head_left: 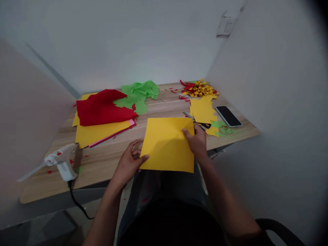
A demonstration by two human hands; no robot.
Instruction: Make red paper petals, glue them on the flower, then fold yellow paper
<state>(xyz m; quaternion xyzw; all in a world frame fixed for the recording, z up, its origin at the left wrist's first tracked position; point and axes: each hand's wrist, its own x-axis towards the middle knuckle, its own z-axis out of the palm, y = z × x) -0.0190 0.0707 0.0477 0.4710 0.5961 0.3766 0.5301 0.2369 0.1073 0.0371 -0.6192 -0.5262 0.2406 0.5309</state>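
A flat sheet of yellow paper (166, 147) is held over the table's front edge, above my lap. My left hand (130, 162) grips its lower left corner, thumb on top and the fingers partly behind it. At the right edge, my right hand (197, 140) pinches the sheet with the thumb on its face; the other fingers are hidden underneath. Just beyond my right hand lie scissors (205, 125), partly covered by cut yellow paper (202, 109).
Red crepe paper (102, 109) and green crepe paper (140, 92) lie at the back left, over yellow sheets (99, 133). A white glue gun (65, 167) with a cord rests front left. Curled yellow strips (201, 89) and a phone (228, 116) are on the right.
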